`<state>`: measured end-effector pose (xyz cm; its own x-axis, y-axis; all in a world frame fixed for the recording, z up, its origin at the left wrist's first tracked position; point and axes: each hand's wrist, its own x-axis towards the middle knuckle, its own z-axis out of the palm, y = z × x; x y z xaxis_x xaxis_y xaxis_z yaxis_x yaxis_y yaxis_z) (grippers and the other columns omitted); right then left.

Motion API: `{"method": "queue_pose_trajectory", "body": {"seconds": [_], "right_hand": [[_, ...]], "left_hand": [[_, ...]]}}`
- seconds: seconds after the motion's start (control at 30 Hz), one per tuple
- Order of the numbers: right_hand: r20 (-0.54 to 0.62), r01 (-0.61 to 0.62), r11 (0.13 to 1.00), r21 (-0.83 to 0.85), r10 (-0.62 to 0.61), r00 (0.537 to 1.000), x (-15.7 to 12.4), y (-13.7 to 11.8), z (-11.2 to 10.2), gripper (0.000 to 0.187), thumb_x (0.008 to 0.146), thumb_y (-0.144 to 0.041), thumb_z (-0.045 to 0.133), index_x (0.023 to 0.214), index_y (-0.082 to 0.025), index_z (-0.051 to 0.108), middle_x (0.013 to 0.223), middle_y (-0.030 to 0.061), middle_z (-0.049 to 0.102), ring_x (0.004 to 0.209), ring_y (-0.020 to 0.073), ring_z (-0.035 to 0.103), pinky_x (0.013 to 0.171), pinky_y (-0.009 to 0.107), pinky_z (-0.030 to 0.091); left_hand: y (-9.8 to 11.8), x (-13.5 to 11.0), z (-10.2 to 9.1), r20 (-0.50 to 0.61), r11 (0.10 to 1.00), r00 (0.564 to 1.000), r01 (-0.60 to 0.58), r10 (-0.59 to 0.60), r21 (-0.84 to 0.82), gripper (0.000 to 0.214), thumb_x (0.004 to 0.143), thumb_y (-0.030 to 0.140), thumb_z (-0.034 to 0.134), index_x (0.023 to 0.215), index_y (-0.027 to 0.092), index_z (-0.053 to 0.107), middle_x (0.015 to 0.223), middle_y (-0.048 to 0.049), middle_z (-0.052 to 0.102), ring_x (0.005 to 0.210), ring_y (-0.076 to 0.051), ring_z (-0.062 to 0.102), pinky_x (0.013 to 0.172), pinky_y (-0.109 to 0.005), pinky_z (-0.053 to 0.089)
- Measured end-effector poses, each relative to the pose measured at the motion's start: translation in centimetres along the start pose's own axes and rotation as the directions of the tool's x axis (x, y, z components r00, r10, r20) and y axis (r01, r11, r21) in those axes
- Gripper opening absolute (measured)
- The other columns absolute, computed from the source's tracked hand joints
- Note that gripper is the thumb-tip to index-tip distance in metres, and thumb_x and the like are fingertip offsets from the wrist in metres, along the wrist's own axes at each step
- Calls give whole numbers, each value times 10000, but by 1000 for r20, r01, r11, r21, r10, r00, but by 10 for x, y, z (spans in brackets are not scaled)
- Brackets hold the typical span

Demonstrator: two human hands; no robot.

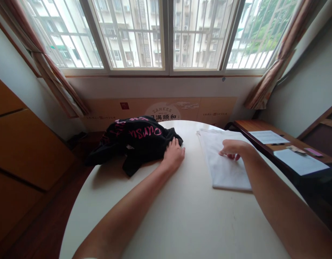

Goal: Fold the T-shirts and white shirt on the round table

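Observation:
A crumpled black garment with pink lettering (133, 142) lies at the far left of a round white table (182, 216). My left hand (173, 154) rests on the garment's right edge, fingers together and lying over the cloth. A folded white garment (222, 169) lies flat at the right of the table. My right hand (232, 148) sits on top of it, fingers curled down with the tips touching the cloth.
A dark wooden side table (260, 126) with papers (299, 162) and a pen stands at the right. A printed cardboard panel (166, 109) leans under the window. Curtains hang at both sides. Wooden floor and a brown cabinet (23, 151) lie left.

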<state>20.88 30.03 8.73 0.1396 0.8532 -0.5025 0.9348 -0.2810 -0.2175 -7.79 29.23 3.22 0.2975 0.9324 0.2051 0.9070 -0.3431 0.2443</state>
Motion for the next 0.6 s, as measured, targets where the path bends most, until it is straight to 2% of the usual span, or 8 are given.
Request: {"method": "queue_pose_trajectory", "body": {"seconds": [0.07,0.17,0.23,0.3,0.37,0.43,0.5,0.6], "right_hand": [[12,6,1000,13,-6,1000,7,1,4,200,830,-289,754,728,-133,682,779,166,737,758,299,752,599,363,615],[21,49,997,51,-50,999,12,2,2,219,772,-239,771,617,-154,642,747,159,717,740,301,744,603,375,619],[8,94,992,80,-95,995,10,3,-3,237,731,-206,773,560,-163,615,706,149,697,721,295,729,598,373,615],[-33,149,982,116,-146,989,5,5,-10,239,707,-196,759,535,-167,596,684,135,680,721,281,710,601,360,608],[-86,217,961,172,-205,975,-3,4,-17,218,714,-216,733,554,-172,591,702,117,669,749,259,692,632,342,610],[-121,296,924,241,-274,954,-16,0,-24,198,739,-274,717,607,-179,606,736,89,657,777,227,673,689,319,613],[-149,429,826,365,-403,903,-35,-9,-30,230,747,-368,740,668,-182,629,751,61,639,768,199,648,730,305,600],[-319,623,565,541,-547,774,-72,-27,-40,347,751,-516,758,729,-199,620,743,46,618,732,192,618,731,314,555]], "left_hand": [[9,2,3,-92,1000,995,28,-28,1,536,1037,271,445,1489,-12,497,1633,-306,420,1426,-440,468,1156,-552,404],[24,-12,6,-152,995,983,-102,98,-19,362,988,216,487,1301,79,605,1342,-239,622,1206,-376,578,1048,-509,473],[34,-26,8,-105,966,967,-241,232,-91,305,984,228,507,1252,132,616,1216,-180,649,1101,-332,612,989,-468,507],[41,-34,10,-45,920,941,-337,334,-199,287,982,244,531,1239,156,624,1195,-153,656,1045,-302,639,964,-437,527],[44,-36,13,-21,891,936,-340,351,-302,274,980,229,531,1221,149,634,1192,-153,667,1023,-285,656,963,-419,537],[42,-31,15,-39,879,953,-293,301,-376,268,983,194,508,1206,135,644,1188,-163,679,1047,-280,660,987,-410,535],[37,-25,15,-53,867,968,-245,247,-433,268,986,177,504,1197,138,664,1199,-161,697,1096,-282,656,1024,-415,523],[32,-17,10,-43,838,981,-183,188,-515,257,989,211,550,1184,171,711,1232,-131,735,1162,-302,649,1092,-471,483]]}}
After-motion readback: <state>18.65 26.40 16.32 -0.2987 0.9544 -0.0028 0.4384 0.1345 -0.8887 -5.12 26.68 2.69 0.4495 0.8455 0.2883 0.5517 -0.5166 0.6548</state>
